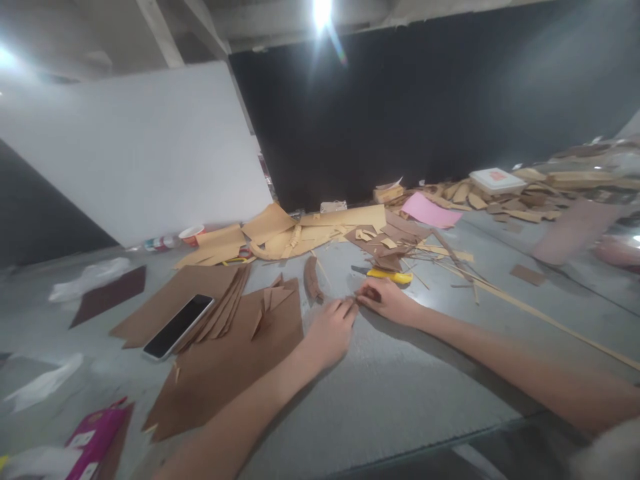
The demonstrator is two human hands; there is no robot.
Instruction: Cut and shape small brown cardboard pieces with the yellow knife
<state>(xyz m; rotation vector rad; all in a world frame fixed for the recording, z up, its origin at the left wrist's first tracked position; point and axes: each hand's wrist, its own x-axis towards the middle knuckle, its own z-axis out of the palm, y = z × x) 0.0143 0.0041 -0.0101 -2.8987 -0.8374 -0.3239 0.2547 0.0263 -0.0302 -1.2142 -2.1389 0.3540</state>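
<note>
My left hand (333, 333) rests on the grey table (380, 400), its fingertips together close to those of my right hand. My right hand (385, 301) is curled, thumb and fingers pinched on a small dark brown piece that is too blurred to name. Just beyond the right hand lies a yellow-handled knife (389, 275). A curved, rough brown strip (313, 279) lies above my left hand. Left of that hand are brown sheets (240, 373) with small folded brown pieces (271, 303) on top.
A phone (179, 327) lies on brown sheets at the left. Tan sheets (320, 230), thin strips (550, 315) and a pink sheet (431, 210) lie farther back. A paper cup (192, 235) stands back left, a white box (497, 180) back right. A purple package (97, 440) is front left.
</note>
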